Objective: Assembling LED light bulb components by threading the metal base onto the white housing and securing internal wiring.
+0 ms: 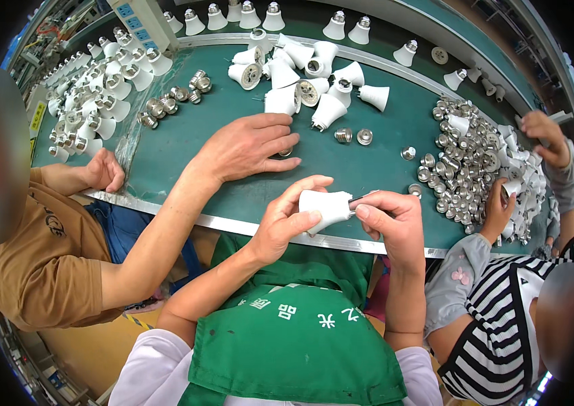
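Just over the table's near edge, my left hand (279, 227) grips a white flared bulb housing (325, 207) on its side, its narrow end toward the right. Close by that end, my right hand (396, 222) pinches a thin dark metal piece (361, 199) that touches or enters the housing. Exactly what this piece is, I cannot make out. Beyond my hands lie two loose metal screw caps (343, 136) and a heap of white housings (329, 110).
A co-worker in brown reaches in from the left, one hand (250, 145) near the housings. At right, a striped-shirt co-worker's hand (498, 211) touches a pile of screw caps (459, 162). Several capped housings (114, 84) stand far left; more line the back ledge (307, 30).
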A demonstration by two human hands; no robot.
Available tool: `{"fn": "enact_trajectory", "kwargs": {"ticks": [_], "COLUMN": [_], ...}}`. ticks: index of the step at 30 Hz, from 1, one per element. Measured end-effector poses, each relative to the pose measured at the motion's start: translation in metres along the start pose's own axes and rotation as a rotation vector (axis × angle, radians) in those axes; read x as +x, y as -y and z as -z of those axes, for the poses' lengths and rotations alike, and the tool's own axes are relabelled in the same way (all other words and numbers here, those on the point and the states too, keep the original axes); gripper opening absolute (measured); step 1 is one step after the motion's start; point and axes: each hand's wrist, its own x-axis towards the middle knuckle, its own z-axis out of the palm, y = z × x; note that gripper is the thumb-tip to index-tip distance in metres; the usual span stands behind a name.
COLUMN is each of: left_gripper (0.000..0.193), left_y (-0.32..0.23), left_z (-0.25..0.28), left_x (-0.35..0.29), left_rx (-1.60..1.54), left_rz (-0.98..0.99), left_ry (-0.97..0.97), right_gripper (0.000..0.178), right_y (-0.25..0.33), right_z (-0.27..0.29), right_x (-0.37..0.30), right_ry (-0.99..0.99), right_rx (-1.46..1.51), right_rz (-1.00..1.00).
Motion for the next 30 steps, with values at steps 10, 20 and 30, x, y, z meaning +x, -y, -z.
{"fn": "enact_trajectory", "kwargs": {"ticks": [10, 20, 30], "left_gripper": [0.037, 0.037, 0.051], "left_y": [-0.001, 0.005, 0.004], "left_z": [-0.011, -0.013, -0.014], "left_x": [0.012, 0.009, -0.002], "left_rx": [-0.539, -0.371, -0.252], "left_rz": [0.456, 0.248, -0.058], "left_ry": [-0.060, -0.051, -0.036], "right_gripper": [0.013, 0.008, 0.012], "right_y": [-0.009, -0.007, -0.015], "right_z": [0.003, -0.010, -0.018], "right_x": [0.003, -0.006, -0.006], "right_ry": [0.048, -0.076, -0.240], "right_rx": [0.229, 0.011, 0.129], "right_rz": [-0.010, 0.037, 0.170]}}
